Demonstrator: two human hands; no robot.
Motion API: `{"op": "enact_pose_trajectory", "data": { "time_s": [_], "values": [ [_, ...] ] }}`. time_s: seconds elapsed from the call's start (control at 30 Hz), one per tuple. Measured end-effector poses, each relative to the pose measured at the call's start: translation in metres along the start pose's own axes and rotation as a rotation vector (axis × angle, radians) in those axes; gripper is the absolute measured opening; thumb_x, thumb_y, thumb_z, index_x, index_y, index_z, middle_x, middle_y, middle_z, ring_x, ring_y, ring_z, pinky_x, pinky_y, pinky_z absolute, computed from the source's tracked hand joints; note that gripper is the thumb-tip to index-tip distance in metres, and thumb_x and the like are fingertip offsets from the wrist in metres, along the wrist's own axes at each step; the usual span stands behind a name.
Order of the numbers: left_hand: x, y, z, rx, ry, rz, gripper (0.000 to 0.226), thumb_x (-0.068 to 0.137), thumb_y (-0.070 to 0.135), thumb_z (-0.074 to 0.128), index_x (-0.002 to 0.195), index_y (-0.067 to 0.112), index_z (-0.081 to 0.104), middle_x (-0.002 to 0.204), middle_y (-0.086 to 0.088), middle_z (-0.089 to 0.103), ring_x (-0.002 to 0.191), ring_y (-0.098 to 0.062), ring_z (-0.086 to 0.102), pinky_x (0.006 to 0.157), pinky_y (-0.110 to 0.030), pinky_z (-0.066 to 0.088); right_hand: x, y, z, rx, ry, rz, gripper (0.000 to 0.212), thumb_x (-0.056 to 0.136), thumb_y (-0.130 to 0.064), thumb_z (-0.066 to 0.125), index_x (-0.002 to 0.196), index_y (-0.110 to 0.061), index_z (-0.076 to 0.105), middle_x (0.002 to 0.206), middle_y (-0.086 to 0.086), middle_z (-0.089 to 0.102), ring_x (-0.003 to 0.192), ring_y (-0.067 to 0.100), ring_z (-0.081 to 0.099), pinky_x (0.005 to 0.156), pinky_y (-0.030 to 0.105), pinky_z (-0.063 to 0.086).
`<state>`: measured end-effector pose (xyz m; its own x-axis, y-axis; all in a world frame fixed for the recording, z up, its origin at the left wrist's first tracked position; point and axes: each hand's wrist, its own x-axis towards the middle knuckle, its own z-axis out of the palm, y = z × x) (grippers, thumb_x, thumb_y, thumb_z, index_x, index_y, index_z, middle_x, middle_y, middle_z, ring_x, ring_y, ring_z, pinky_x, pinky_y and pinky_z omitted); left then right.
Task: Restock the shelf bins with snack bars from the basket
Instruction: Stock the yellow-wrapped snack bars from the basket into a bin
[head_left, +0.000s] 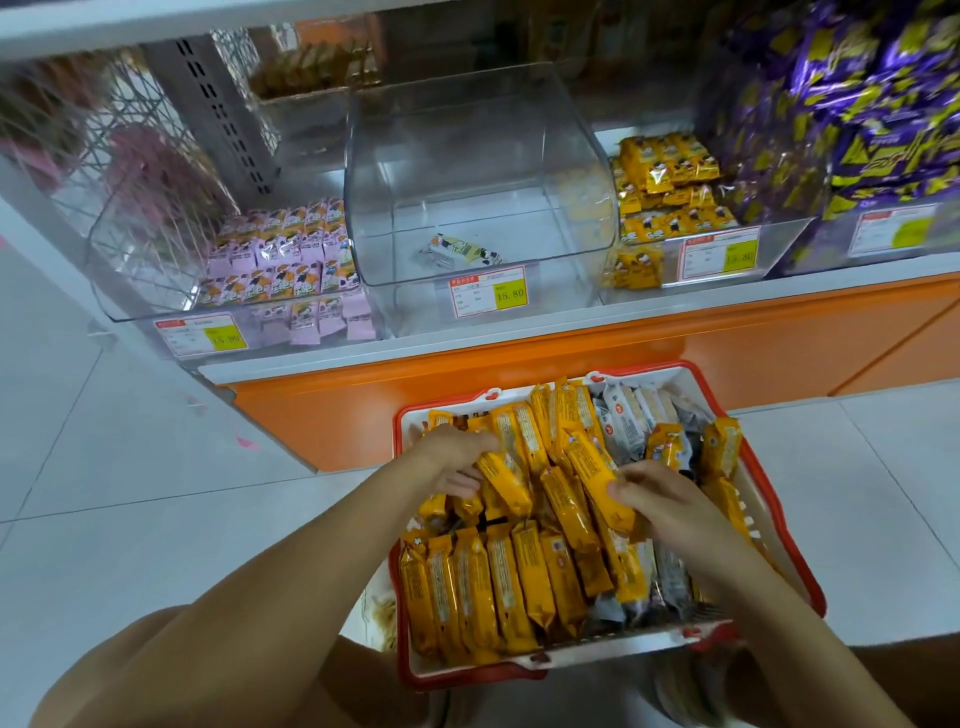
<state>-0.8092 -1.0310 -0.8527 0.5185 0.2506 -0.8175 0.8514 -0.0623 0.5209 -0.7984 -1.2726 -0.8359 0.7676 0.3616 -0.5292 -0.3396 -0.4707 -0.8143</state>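
A red-and-white basket (519, 670) sits on the floor in front of the shelf, packed with yellow snack bars (498, 587) and some grey-white ones (628, 421). My left hand (452, 457) reaches into the basket's far left part, its fingers curled over yellow bars there. My right hand (660, 499) grips a bunch of yellow bars (587, 478) near the middle. The clear middle shelf bin (478, 171) holds a single pale bar (460, 252). To its right a bin with yellow bars (670, 182) is partly filled.
The left bin holds pink packets (291, 260). Purple packets (857, 114) fill the far-right bin. Price tags (488, 296) hang on the bin fronts. An orange cabinet base (571, 364) runs below the shelf. White floor tiles (156, 493) lie to the left and right of the basket.
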Motion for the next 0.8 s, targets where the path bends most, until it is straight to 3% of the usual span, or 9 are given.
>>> {"op": "enact_pose_trajectory", "data": {
  "time_s": [0.07,0.13,0.2,0.27,0.33,0.43,0.57,0.7,0.8],
  "values": [
    [-0.011,0.01,-0.001,0.014,-0.071,0.021,0.054,0.083,0.03,0.071,0.125,0.002,0.052,0.119,-0.016,0.059,0.095,-0.022,0.064,0.079,-0.029,0.056,0.001,-0.002,-0.002,0.087,0.029,-0.045,0.03,0.094,-0.027,0.059,0.122,-0.019,0.055,0.117,-0.007,0.053,0.108,0.011,0.051,0.081,0.023,0.042],
    [-0.026,0.02,0.001,-0.079,-0.158,0.079,0.037,0.083,0.02,0.072,0.114,0.006,0.058,0.111,-0.014,0.061,0.093,-0.021,0.064,0.086,-0.031,0.054,0.002,-0.004,-0.004,0.127,0.06,-0.104,0.037,0.092,-0.027,0.061,0.128,-0.022,0.052,0.123,-0.008,0.051,0.115,0.01,0.047,0.094,0.027,0.038],
    [-0.04,0.026,0.006,-0.173,-0.252,0.148,0.013,0.085,0.012,0.068,0.096,0.01,0.061,0.099,-0.008,0.065,0.089,-0.019,0.066,0.089,-0.032,0.052,0.001,-0.007,-0.003,0.145,0.084,-0.172,0.035,0.089,-0.026,0.066,0.121,-0.029,0.054,0.123,-0.013,0.051,0.12,0.007,0.045,0.096,0.025,0.037],
    [-0.054,0.032,0.011,-0.244,-0.323,0.198,0.002,0.087,0.008,0.063,0.087,0.01,0.062,0.086,-0.005,0.068,0.082,-0.017,0.068,0.083,-0.03,0.054,0.001,-0.011,-0.001,0.134,0.108,-0.239,0.033,0.085,-0.024,0.07,0.112,-0.035,0.055,0.117,-0.02,0.054,0.119,0.004,0.048,0.09,0.017,0.038],
    [-0.063,0.037,0.015,-0.285,-0.382,0.238,0.004,0.088,0.008,0.062,0.086,0.011,0.063,0.084,-0.007,0.072,0.079,-0.017,0.07,0.081,-0.03,0.056,-0.001,-0.016,0.0,0.158,0.135,-0.282,0.034,0.081,-0.023,0.074,0.108,-0.036,0.057,0.116,-0.019,0.059,0.118,0.004,0.052,0.091,0.018,0.043],
    [-0.069,0.046,0.02,-0.356,-0.417,0.282,0.02,0.079,0.014,0.066,0.098,0.01,0.065,0.098,-0.014,0.072,0.086,-0.022,0.071,0.081,-0.032,0.057,-0.004,-0.02,-0.003,0.155,0.222,-0.367,0.038,0.074,-0.038,0.073,0.11,-0.037,0.06,0.115,-0.019,0.065,0.113,0.001,0.057,0.099,0.034,0.047],
    [-0.072,0.054,0.023,-0.457,-0.343,0.331,0.035,0.069,0.014,0.07,0.103,0.007,0.065,0.1,-0.013,0.073,0.088,-0.022,0.071,0.082,-0.032,0.057,-0.006,-0.03,-0.01,0.121,0.224,-0.446,0.031,0.081,-0.038,0.068,0.111,-0.039,0.061,0.113,-0.022,0.065,0.11,0.003,0.059,0.094,0.037,0.05],
    [-0.078,0.063,0.025,-0.501,-0.292,0.412,0.036,0.072,0.014,0.069,0.107,0.005,0.064,0.104,-0.009,0.072,0.094,-0.021,0.07,0.086,-0.033,0.055,-0.004,-0.045,-0.021,0.153,0.137,-0.506,0.027,0.09,-0.019,0.062,0.115,-0.028,0.06,0.113,-0.018,0.066,0.108,0.0,0.06,0.093,0.028,0.052],
    [-0.086,0.076,0.027,-0.476,-0.218,0.551,0.041,0.073,0.021,0.069,0.109,0.002,0.064,0.104,-0.01,0.071,0.095,-0.021,0.066,0.089,-0.032,0.054,-0.007,-0.064,-0.025,0.064,0.112,-0.583,0.041,0.081,-0.039,0.067,0.12,-0.036,0.054,0.11,-0.027,0.063,0.104,-0.005,0.059,0.084,0.013,0.049]
  ]
}}
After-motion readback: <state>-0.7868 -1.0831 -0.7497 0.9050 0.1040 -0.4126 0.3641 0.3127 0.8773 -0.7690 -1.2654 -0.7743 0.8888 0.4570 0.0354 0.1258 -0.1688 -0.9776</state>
